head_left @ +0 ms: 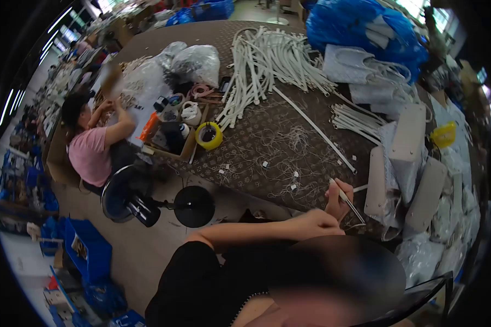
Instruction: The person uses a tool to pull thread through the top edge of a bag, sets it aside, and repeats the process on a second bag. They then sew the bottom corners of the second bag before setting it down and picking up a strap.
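Observation:
At the near right edge of the table, my right hand (338,201) is closed around a slim white strap-like piece (352,208), whose end points down and right. Its exact kind is too small to tell. My left hand (317,223) is curled closed just below and left of it, close to or touching it; whatever its fingers hold is hidden. One long white strap (316,131) lies on the table, running toward my hands. Loose thin threads (289,141) and small white tags (295,174) are scattered beyond my hands.
A large pile of white straps (273,65) lies at the back. White bags (406,136) crowd the right side. A yellow tape roll (209,135) stands beside a cardboard box (188,147) of supplies. A co-worker in pink (90,155) sits left, near a black stool (120,191).

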`<state>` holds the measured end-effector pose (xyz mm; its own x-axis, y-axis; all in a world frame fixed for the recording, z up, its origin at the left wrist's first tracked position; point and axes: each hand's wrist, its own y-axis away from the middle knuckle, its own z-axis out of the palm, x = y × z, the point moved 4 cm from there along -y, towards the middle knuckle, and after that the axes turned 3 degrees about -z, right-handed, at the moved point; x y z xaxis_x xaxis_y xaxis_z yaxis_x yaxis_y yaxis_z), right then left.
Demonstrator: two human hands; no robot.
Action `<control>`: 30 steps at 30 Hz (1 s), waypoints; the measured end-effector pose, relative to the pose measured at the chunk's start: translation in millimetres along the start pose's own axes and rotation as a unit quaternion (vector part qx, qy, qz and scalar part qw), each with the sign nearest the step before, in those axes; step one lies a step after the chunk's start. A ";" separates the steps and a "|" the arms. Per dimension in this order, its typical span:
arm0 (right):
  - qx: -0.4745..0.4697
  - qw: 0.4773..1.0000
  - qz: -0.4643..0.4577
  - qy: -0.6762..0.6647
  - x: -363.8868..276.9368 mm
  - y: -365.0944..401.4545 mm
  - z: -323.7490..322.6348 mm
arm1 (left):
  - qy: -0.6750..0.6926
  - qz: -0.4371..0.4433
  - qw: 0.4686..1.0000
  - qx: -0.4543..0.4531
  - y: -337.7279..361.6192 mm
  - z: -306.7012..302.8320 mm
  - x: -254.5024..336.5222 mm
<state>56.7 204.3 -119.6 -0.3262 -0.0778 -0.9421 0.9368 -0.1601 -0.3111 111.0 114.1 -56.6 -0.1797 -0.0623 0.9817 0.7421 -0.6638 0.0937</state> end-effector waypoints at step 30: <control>0.035 0.981 0.186 0.045 12.6 36.6 -71.2 | 0.265 0.059 0.935 0.227 -55.7 -43.0 -32.1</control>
<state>95.9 267.5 -151.8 0.0519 -0.0564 -0.9971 0.9769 -0.2045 0.0624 47.6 121.0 -100.4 -0.2853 -0.5548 0.7815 0.9528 -0.2521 0.1689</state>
